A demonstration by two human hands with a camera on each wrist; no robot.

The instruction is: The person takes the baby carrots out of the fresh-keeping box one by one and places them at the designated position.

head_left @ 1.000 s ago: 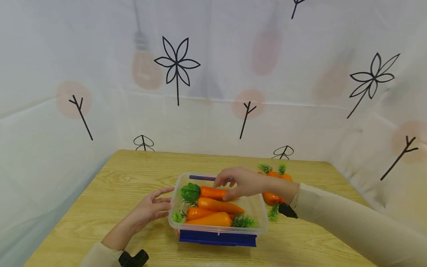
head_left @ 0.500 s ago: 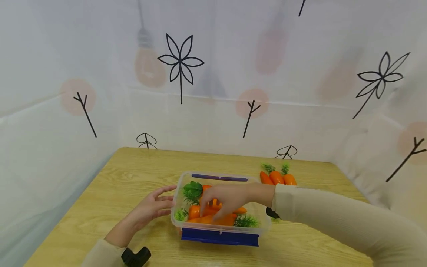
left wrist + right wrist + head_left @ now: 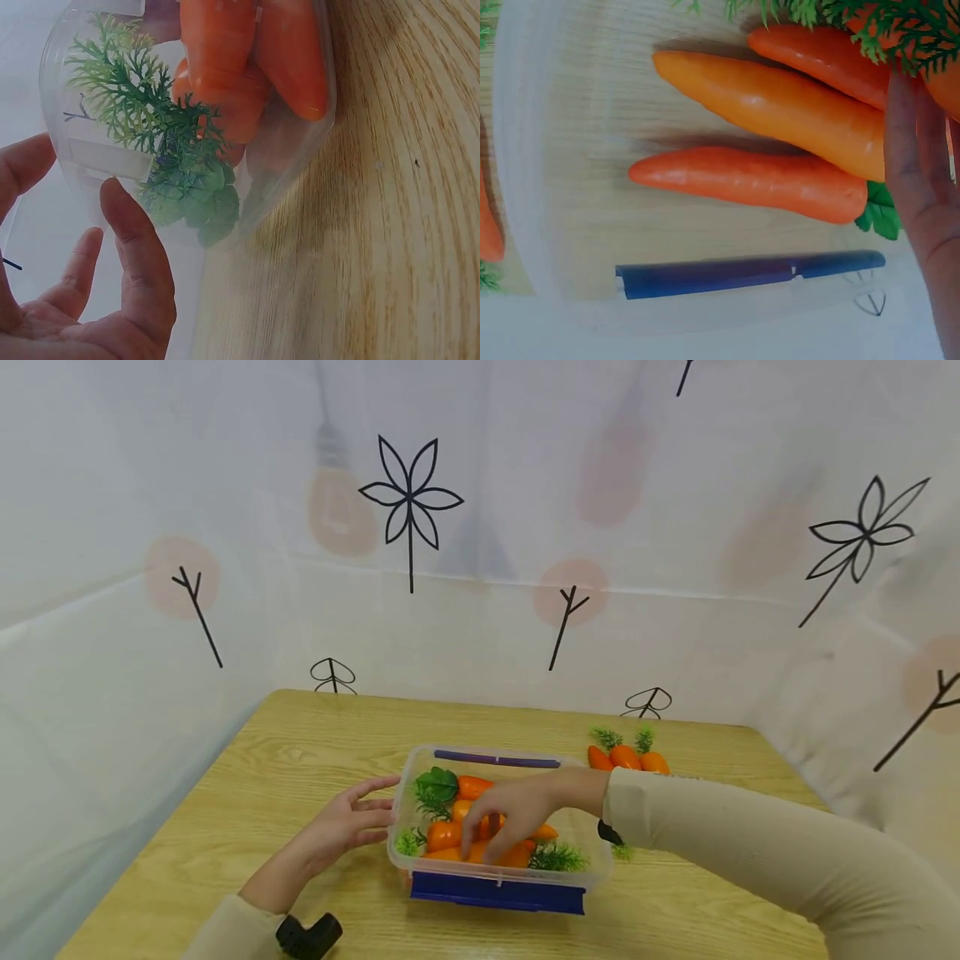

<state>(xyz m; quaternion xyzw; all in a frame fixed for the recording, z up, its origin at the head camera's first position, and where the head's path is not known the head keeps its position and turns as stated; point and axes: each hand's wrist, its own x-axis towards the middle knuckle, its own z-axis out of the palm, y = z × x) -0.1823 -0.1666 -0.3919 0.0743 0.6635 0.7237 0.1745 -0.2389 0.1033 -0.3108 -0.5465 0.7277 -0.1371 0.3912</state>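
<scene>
Clear plastic box point(image 3: 480, 872) of carrots point(image 3: 769, 112) could skid if the right hand point(image 3: 517, 803) (grip indeterminable) pushes sideways: the left hand point(image 3: 341, 831), relaxed and outstretched alongside, seems a weak brace

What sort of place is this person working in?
Probably a small staged work area: a wood-grain table, a patterned backdrop that looks like hung cloth, and a plastic box of carrots that look artificial. I can't tell what building it's in.
</scene>
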